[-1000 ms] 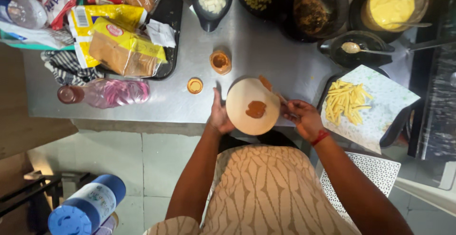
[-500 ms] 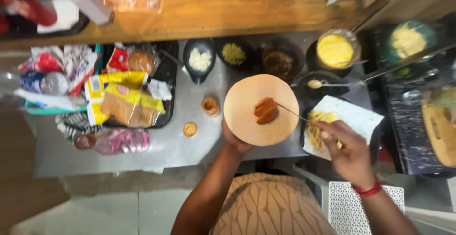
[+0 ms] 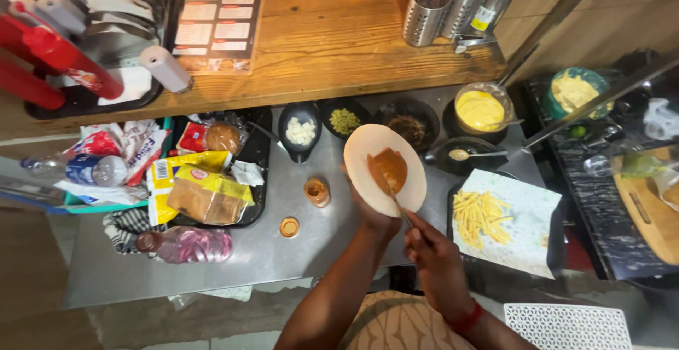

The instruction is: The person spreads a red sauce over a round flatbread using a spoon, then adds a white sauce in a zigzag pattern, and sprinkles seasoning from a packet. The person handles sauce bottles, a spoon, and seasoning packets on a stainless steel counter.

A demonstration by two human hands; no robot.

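Observation:
My left hand (image 3: 373, 215) holds up a round pale flatbread (image 3: 385, 168) from below, above the steel counter (image 3: 233, 251). A patch of orange-brown sauce (image 3: 388, 169) lies in the middle of the flatbread. My right hand (image 3: 433, 248) grips a thin metal utensil (image 3: 396, 205) whose tip rests in the sauce. To the right, a sheet of white paper (image 3: 527, 233) carries a heap of yellow fries (image 3: 482, 214).
Dark bowls of toppings (image 3: 300, 131) line the back of the counter, with a bowl of yellow sauce (image 3: 482, 108). A small open jar (image 3: 317, 191) and its lid (image 3: 288, 227) stand near a black tray of bread packets (image 3: 201, 194). A plastic bottle (image 3: 185, 244) lies on its side.
The view has tilted up toward the wooden shelf. My left hand keeps the flatbread raised while my right hand has come back from the fries to the sauce with the utensil.

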